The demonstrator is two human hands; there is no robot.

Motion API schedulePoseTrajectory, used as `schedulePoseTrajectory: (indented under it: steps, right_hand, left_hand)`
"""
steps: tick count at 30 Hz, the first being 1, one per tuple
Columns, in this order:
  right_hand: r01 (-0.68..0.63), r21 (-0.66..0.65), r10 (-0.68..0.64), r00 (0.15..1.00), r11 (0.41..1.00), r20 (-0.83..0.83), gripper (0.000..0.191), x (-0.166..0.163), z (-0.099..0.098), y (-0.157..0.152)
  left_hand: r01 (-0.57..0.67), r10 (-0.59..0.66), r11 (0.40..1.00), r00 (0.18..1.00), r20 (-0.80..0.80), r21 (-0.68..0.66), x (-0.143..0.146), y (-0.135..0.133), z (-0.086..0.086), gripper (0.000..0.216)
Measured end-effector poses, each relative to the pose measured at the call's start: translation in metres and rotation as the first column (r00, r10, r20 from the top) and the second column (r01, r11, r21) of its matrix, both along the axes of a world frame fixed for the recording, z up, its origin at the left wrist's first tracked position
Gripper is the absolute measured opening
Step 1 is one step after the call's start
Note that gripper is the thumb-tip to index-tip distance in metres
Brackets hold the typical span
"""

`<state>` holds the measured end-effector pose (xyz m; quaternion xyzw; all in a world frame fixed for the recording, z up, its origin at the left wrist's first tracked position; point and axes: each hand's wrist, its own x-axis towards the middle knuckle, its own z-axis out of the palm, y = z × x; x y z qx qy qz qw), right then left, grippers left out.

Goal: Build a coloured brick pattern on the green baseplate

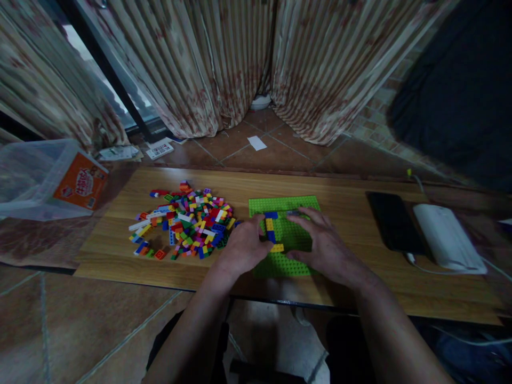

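Note:
A green baseplate (294,205) lies on the wooden table (340,192) in front of me. A short column of blue and yellow bricks (271,228) stands on it near its left edge. My left hand (242,245) rests at the plate's left side, fingers curled and fingertips against the bricks. My right hand (324,242) lies over the plate's right half, fingers spread and pressing down, thumb close to a yellow brick (277,248). A heap of loose coloured bricks (188,221) lies to the left of the plate.
A black phone (394,221) and a white power bank (446,234) with a cable lie at the table's right. A clear plastic box (44,178) with an orange label stands off the left end. Curtains (208,64) hang behind; papers lie on the tiled floor.

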<state>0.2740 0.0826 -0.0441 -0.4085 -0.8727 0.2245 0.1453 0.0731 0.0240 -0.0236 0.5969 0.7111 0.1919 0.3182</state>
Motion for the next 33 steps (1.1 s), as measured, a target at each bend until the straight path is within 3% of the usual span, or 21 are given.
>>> schedulePoseTrajectory:
  steps: [3, 5, 12, 20, 33]
  right_hand:
    - [-0.049, 0.014, 0.049, 0.998, 0.999, -0.043, 0.04, -0.005, 0.002, -0.005]
    - [-0.076, 0.01, 0.077, 0.996, 0.997, -0.041, 0.031, -0.009, 0.002, -0.008]
    - [-0.065, 0.053, 0.066, 0.998, 0.996, -0.013, 0.027, -0.015, -0.003, -0.013]
    - [-0.084, 0.065, 0.087, 0.995, 0.994, -0.043, 0.006, -0.018, -0.005, -0.014]
    - [-0.029, 0.051, 0.032, 0.997, 0.998, -0.073, 0.008, -0.008, -0.007, 0.0]
  left_hand:
    - [0.01, -0.01, 1.0, 1.0, 0.022, 0.01, -0.001, -0.001, 0.0, 0.044]
    - [0.012, -0.013, 1.0, 0.999, 0.034, 0.009, -0.002, -0.001, -0.001, 0.043]
    - [0.009, -0.009, 1.0, 0.996, 0.086, -0.001, -0.006, 0.0, -0.003, 0.045]
    - [-0.003, 0.004, 1.0, 0.993, 0.116, -0.01, -0.006, 0.001, -0.002, 0.045]
    - [-0.012, 0.013, 1.0, 0.997, 0.078, -0.007, -0.005, 0.002, -0.002, 0.045]
